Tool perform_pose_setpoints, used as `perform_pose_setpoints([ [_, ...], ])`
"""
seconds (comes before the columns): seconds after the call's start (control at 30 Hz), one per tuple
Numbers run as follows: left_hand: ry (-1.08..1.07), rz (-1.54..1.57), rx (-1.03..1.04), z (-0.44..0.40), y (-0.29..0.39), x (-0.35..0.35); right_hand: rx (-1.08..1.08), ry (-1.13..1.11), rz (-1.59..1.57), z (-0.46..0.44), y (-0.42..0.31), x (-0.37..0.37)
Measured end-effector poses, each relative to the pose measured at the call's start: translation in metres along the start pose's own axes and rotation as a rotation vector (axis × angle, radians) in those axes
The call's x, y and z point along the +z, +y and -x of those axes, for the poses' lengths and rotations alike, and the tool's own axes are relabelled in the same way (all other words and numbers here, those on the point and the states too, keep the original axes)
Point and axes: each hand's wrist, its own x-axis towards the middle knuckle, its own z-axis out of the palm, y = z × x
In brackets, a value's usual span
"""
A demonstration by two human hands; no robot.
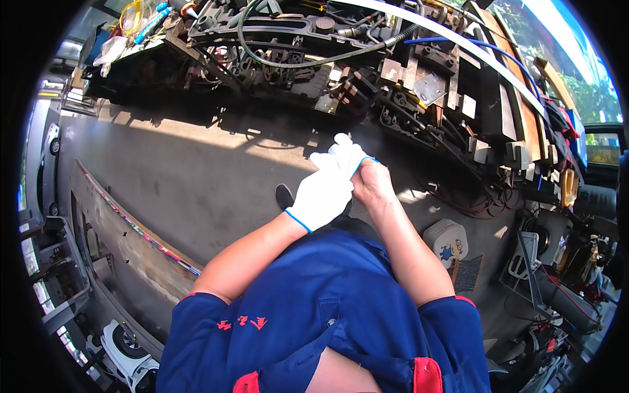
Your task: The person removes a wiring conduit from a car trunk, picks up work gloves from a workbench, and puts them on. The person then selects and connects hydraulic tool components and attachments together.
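Glove (pixel 314 204) of white fabric, with a blue hem (pixel 299 221), covers the left hand (pixel 325 194). Right hand (pixel 372 183) is bare at the wrist and on the part of the palm side that shows. At its fingers is the 2nd glove (pixel 342 156), also white, and its blue edge (pixel 372 160) lies near the base of this hand. The 2 hands meet in front of the body, above the floor (pixel 177 177). White fabric overlaps there, so I cannot tell whether the left fingers are gripping the 2nd glove, nor how far the right fingers are inside it, nor whether they are bent.

On the navy shirt (pixel 314 281), red embroidered characters (pixel 242 323) stand on the left chest; they look Chinese, but they are too small for me to read surely. No brand can be read on either glove. Beside the right forearm, a round-cornered stool (pixel 436 232) carries a cartoon figure (pixel 447 252) in blue; the small marks near it are not legible. Beyond the hands, metal parts (pixel 429 88) crowd a workbench, with a dark hose (pixel 295 66) curving over them. Dark shoe (pixel 284 195) shows beside the left glove.
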Motion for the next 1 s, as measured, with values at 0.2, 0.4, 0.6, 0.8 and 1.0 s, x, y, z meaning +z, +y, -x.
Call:
perform_pose_setpoints([
  [0.2,0.027,0.130,0.235,-0.014,-0.011,-0.003,-0.342,-0.140,0.494,0.009,-0.002,0.032],
  [0.4,-0.051,-0.047,0.109,-0.035,0.001,-0.030,-0.248,-0.146,0.582,-0.014,-0.015,0.030],
  [0.6,-0.039,0.032,0.013,-0.010,-0.013,0.001,-0.134,-0.374,0.414,-0.002,-0.025,0.059],
  [0.8,-0.016,0.187,0.053,-0.005,-0.012,0.008,-0.113,-0.475,0.336,-0.003,-0.031,0.065],
  [1.0,-0.055,0.189,0.043,-0.015,-0.016,0.008,-0.066,-0.357,0.318,0.019,-0.038,0.086],
])
